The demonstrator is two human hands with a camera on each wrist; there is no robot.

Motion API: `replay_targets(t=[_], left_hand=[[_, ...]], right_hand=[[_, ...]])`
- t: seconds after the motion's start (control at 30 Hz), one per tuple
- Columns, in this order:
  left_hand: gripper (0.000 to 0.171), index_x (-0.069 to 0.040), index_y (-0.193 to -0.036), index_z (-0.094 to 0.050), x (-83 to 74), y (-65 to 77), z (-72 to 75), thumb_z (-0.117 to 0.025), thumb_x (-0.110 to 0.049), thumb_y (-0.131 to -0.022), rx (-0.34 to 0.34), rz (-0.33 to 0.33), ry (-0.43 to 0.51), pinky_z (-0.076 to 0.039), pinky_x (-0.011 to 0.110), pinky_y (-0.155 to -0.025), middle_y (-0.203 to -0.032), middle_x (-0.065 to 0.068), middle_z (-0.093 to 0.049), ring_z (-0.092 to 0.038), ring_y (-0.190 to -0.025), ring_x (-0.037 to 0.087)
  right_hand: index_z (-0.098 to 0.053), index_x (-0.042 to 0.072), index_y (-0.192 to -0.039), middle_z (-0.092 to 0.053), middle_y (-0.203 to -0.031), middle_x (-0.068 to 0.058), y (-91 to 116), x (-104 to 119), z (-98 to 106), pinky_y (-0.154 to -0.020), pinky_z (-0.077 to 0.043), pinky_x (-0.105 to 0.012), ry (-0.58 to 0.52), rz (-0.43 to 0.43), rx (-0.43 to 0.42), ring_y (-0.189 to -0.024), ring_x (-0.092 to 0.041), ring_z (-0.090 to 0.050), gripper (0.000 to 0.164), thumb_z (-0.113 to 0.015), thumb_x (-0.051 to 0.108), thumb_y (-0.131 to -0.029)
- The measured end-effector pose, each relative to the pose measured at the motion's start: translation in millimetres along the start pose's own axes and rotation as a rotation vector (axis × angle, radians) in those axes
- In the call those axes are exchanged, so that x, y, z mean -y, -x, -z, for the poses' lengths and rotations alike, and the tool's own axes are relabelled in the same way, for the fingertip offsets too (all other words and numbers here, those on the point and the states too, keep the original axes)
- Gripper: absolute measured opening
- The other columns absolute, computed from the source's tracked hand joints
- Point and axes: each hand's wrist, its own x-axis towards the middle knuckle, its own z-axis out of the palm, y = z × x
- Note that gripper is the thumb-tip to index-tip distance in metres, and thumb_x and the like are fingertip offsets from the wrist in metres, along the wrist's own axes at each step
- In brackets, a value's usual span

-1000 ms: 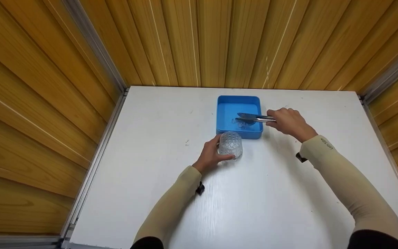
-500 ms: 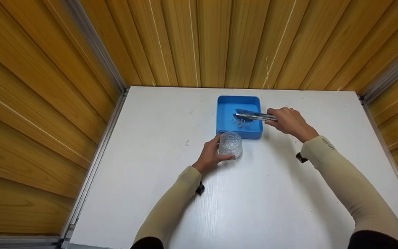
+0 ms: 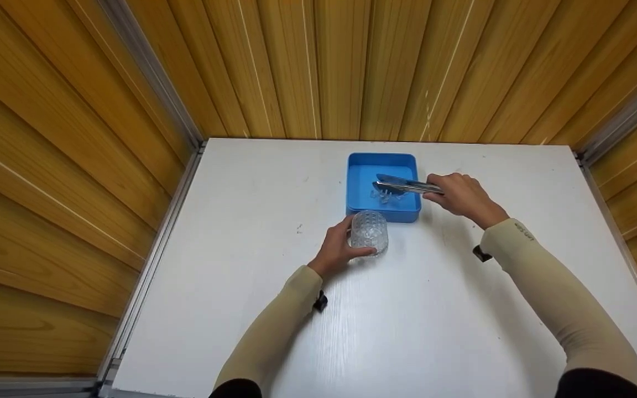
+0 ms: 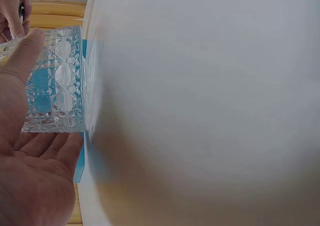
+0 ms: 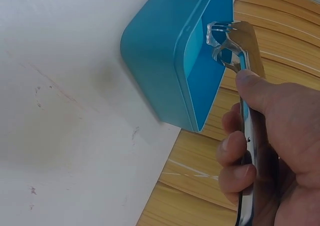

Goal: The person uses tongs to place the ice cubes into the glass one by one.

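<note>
My left hand [image 3: 336, 251] holds a clear patterned drinking glass [image 3: 370, 232], thumb on the near side and fingers around the far side. The glass stands on the white table, just in front of a blue square box [image 3: 356, 185]. In the left wrist view its cut pattern [image 4: 63, 78] shows clearly beside the thumb. Metal tongs [image 3: 415, 187] are gripped in my right hand [image 3: 464, 196], their tips reaching over the box's right wall. Clear ice-like pieces [image 3: 386, 197] lie in the box under the tips. In the right wrist view, a clear piece [image 5: 212, 36] shows right at the tongs' toothed ends.
The box stands near the back of the white table [image 3: 252, 249], with wood-patterned panels [image 3: 340, 66] behind it and at both sides. Its raised wall [image 5: 185, 61] lies below the tongs. Metal rails [image 3: 155, 237] run along the table's left side.
The tongs' tips have shifted slightly up and left inside the box, baring more of the clear pieces. Over the last half second they hardly move. The left hand and glass stay in place.
</note>
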Motion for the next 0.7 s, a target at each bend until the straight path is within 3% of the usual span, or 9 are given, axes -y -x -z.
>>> replay_targets(t=[0.7], left_hand=[[0.096, -0.015, -0.154, -0.042, -1.9, 1.2, 1.1, -0.093, -0.040, -0.076, 0.003, 0.016, 0.019, -0.042, 0.027, -0.112, -0.148, 0.001, -0.055, -0.052, -0.135, 0.014]], right_hand=[[-0.067, 0.008, -0.115, -0.070, -0.089, -0.007, 11, 6, 7, -0.068, -0.049, -0.044, -0.002, 0.049, -0.065, -0.077, -0.026, -0.058, 0.025, -0.072, 0.026, -0.098]])
